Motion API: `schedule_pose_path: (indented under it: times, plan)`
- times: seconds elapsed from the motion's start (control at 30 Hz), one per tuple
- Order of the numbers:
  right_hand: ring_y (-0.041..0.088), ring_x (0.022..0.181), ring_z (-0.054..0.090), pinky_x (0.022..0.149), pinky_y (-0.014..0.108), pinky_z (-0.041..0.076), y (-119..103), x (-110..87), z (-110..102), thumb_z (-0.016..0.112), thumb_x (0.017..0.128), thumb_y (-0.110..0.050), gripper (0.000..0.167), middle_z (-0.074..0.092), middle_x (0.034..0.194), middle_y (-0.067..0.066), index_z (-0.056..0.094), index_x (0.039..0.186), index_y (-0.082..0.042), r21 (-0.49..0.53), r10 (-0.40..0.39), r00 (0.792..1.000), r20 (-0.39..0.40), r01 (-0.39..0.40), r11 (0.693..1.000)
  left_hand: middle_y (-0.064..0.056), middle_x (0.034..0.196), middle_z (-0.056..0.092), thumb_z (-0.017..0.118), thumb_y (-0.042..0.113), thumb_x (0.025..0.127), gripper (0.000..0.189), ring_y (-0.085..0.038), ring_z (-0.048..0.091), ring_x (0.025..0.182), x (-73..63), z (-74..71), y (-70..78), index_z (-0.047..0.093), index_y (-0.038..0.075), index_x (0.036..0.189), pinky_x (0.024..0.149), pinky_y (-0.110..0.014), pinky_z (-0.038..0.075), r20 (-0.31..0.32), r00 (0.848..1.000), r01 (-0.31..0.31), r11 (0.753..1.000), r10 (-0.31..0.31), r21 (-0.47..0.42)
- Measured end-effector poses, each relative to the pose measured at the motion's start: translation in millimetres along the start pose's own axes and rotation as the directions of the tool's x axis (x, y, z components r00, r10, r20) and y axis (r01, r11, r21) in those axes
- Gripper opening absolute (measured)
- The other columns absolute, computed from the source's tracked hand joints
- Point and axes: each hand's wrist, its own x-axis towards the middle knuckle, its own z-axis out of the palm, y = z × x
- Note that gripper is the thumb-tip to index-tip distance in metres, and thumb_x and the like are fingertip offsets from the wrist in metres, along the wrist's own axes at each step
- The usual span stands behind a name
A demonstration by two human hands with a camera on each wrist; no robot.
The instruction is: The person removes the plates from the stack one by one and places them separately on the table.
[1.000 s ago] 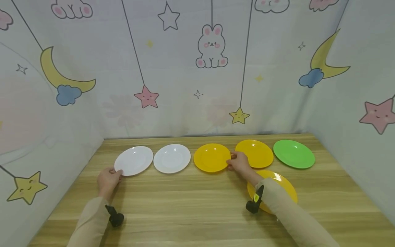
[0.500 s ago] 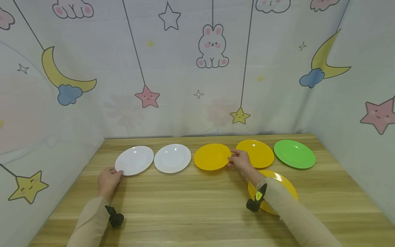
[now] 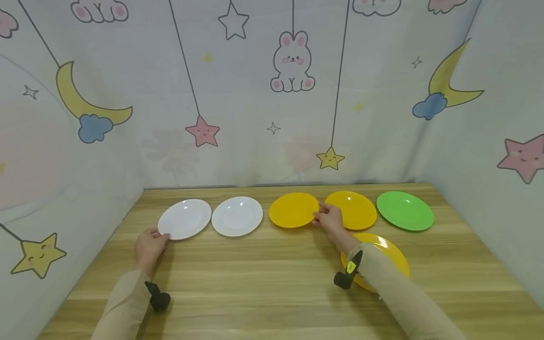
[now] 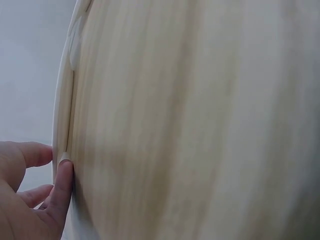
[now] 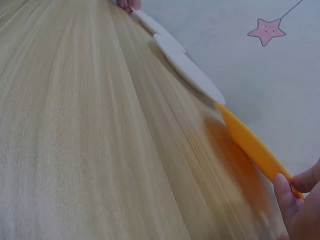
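My right hand (image 3: 330, 219) pinches the right rim of a yellow plate (image 3: 294, 210). In the right wrist view that yellow plate (image 5: 255, 150) is raised off the table, tilted, with an orange shadow below it. At the far left, the fingers of my left hand (image 3: 150, 245) are at the near left rim of a white plate (image 3: 184, 219), which lies on the table. The left wrist view shows the thumb and a finger of the left hand (image 4: 37, 192) on either side of that rim.
A second white plate (image 3: 237, 216) lies between the two held plates. To the right are another yellow plate (image 3: 354, 210) and a green plate (image 3: 405, 211). A further yellow plate (image 3: 393, 255) lies partly under the right forearm. A printed cloth (image 3: 238, 165) hangs behind the wooden table (image 3: 255, 283).
The right hand has lifted the yellow plate off the table and shifted it slightly toward the back. My left hand stays at the white plate's rim.
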Motion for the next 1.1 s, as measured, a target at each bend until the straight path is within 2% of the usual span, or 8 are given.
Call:
schedule_pose_path:
  times: [0.17, 0.37, 0.6, 0.77, 0.93, 1.03, 1.1]
  plan:
    - [0.009, 0.066, 0.055, 0.062, 0.022, 0.055, 5.3, -0.4, 1.4, 0.053, 0.087, 0.006, 0.050, 0.046, 0.109, 0.018, 0.037, 0.135, 0.005, -0.004, 0.010, 1.000, 0.001, -0.010, 1.000, -0.036, 0.107, 0.055, 0.057, 0.005, 0.080, 0.052, -0.002, 0.055, 0.048, -0.5, 0.0, -0.9, 0.039, -0.022, 0.120, 0.046, -0.015, 0.049, 0.010, 1.000, 0.004, 1.000, -0.004, -0.006]
    - [0.016, 0.081, 0.057, 0.066, 0.023, 0.055, 13.0, 4.3, 6.1, 0.054, 0.085, 0.008, 0.055, 0.047, 0.110, 0.021, 0.033, 0.136, 0.007, -0.123, -0.018, 0.999, 0.049, 0.024, 0.992, -0.038, 0.107, 0.053, 0.056, 0.006, 0.080, 0.052, -0.001, 0.053, 0.049, -5.0, -4.9, -4.1, 0.039, -0.022, 0.120, 0.046, -0.015, 0.048, -0.002, 1.000, 0.004, 1.000, -0.004, -0.016]
    - [0.014, 0.069, 0.062, 0.060, 0.024, 0.055, 17.1, 4.3, 10.3, 0.058, 0.084, 0.005, 0.050, 0.058, 0.105, 0.022, 0.042, 0.131, 0.006, -0.308, -0.069, 0.993, 0.100, 0.097, 0.946, -0.037, 0.106, 0.055, 0.056, 0.008, 0.081, 0.049, -0.001, 0.053, 0.049, -8.7, -10.2, -8.2, 0.042, -0.021, 0.117, 0.046, -0.015, 0.047, -0.012, 1.000, -0.013, 1.000, 0.013, 0.017]
    - [0.013, 0.067, 0.062, 0.057, 0.023, 0.055, 14.8, 1.3, 10.3, 0.060, 0.083, 0.003, 0.045, 0.060, 0.106, 0.021, 0.049, 0.127, 0.004, -0.371, -0.090, 0.991, 0.096, 0.120, 0.921, -0.035, 0.104, 0.057, 0.057, 0.009, 0.081, 0.049, -0.001, 0.053, 0.048, -7.6, -10.2, -7.5, 0.043, -0.021, 0.117, 0.046, -0.014, 0.046, -0.018, 1.000, -0.022, 0.999, 0.023, 0.047]
    - [0.013, 0.066, 0.062, 0.056, 0.022, 0.054, 15.0, 0.2, 7.6, 0.062, 0.083, 0.000, 0.038, 0.062, 0.103, 0.019, 0.055, 0.120, 0.002, -0.390, -0.096, 0.990, 0.105, 0.129, 0.912, -0.033, 0.096, 0.060, 0.059, 0.009, 0.079, 0.048, -0.002, 0.053, 0.046, -7.3, -9.7, -7.1, 0.044, -0.021, 0.114, 0.044, -0.015, 0.044, -0.026, 0.999, -0.026, 0.998, 0.027, 0.053]
    - [0.018, 0.071, 0.064, 0.060, 0.025, 0.055, 13.6, -1.1, 3.6, 0.063, 0.083, -0.004, 0.032, 0.061, 0.103, 0.019, 0.057, 0.114, 0.003, -0.428, -0.094, 0.989, 0.114, 0.134, 0.894, -0.026, 0.080, 0.063, 0.058, 0.010, 0.080, 0.048, -0.003, 0.053, 0.049, -7.6, -13.2, -3.8, 0.044, -0.021, 0.113, 0.046, -0.016, 0.045, 0.013, 1.000, -0.003, 0.999, 0.002, 0.039]
    - [0.022, 0.083, 0.064, 0.070, 0.030, 0.055, 11.0, -2.0, -0.1, 0.065, 0.083, -0.008, 0.035, 0.060, 0.107, 0.020, 0.056, 0.115, 0.004, -0.500, -0.132, 0.984, 0.120, 0.175, 0.848, -0.016, 0.070, 0.064, 0.057, 0.013, 0.081, 0.045, -0.006, 0.053, 0.051, -8.1, -17.9, 0.7, 0.047, -0.020, 0.110, 0.048, -0.017, 0.044, 0.056, 0.998, 0.007, 0.999, -0.010, 0.053]
